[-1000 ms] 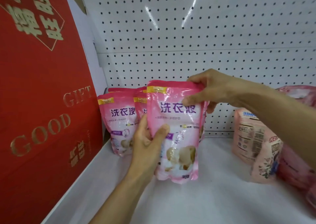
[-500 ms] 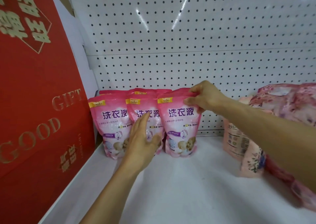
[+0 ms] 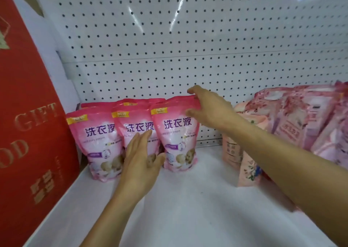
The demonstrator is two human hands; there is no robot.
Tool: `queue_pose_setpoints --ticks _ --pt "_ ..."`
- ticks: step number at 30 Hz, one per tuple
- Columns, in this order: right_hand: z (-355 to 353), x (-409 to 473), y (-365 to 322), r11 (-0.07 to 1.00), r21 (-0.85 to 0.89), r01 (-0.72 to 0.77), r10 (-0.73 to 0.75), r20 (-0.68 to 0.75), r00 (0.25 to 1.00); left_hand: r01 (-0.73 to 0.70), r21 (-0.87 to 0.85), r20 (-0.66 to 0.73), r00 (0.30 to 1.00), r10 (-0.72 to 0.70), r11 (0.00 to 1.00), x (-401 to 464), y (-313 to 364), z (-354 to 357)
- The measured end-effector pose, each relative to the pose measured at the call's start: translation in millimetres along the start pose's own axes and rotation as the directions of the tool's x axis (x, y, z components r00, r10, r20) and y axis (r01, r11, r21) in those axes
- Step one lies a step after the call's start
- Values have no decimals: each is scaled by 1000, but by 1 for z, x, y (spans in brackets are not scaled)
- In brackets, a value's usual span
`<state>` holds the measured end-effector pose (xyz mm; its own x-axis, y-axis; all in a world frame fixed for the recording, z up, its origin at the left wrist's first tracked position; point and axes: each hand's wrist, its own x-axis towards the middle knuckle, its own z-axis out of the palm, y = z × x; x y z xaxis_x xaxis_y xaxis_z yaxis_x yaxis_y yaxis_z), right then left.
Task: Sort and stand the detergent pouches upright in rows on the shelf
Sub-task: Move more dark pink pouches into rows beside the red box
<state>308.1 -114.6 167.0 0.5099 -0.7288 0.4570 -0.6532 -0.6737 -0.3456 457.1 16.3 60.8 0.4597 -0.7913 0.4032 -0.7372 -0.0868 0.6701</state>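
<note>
pink pouches (image 3: 176, 133) upright; both hands touching.

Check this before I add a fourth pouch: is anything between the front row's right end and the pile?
Nothing visible. Bare shelf lies between the right pouch and the pile; only the right hand, at that pouch's top, crosses above it.
</note>
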Motion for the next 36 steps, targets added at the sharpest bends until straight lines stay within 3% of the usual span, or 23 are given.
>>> queue_pose_setpoints --ticks 4,6,8,11,14,18,24,30,34,36 --pt "-51 -43 24 996 22 82 -79 -117 990 -117 -143 69 989 128 983 -8 30 23" --pt "-75 -60 40 997 -61 48 -46 25 999 -110 -295 180 969 168 949 -4 54 40" --pt "-86 -69 51 963 -262 58 5 235 972 -140 -342 226 948 226 929 12 76 60" --pt "-85 -74 61 855 -492 165 31 366 930 -227 -309 210 931 299 923 46 107 87" --pt "-79 -75 68 779 -598 191 27 336 942 -270 -193 244 918 312 943 70 130 105" --pt "-77 -79 67 723 -653 225 -35 290 956 -206 -106 257 939 226 973 79 134 111" --pt "-74 -89 64 798 -523 298 -161 291 943 -194 42 39 981 192 980 40 114 79" --pt "-60 -96 47 938 -235 256 -216 182 959 -6 2 -233 972 6 1000 -23 86 14" --pt "-37 -104 49 983 97 155 -158 28 987 -43 -80 -219 976 24 996 -52 83 1" --pt "-24 -116 57 931 356 78 -46 -98 994 -51 -226 -145 989 18 973 -65 80 0"
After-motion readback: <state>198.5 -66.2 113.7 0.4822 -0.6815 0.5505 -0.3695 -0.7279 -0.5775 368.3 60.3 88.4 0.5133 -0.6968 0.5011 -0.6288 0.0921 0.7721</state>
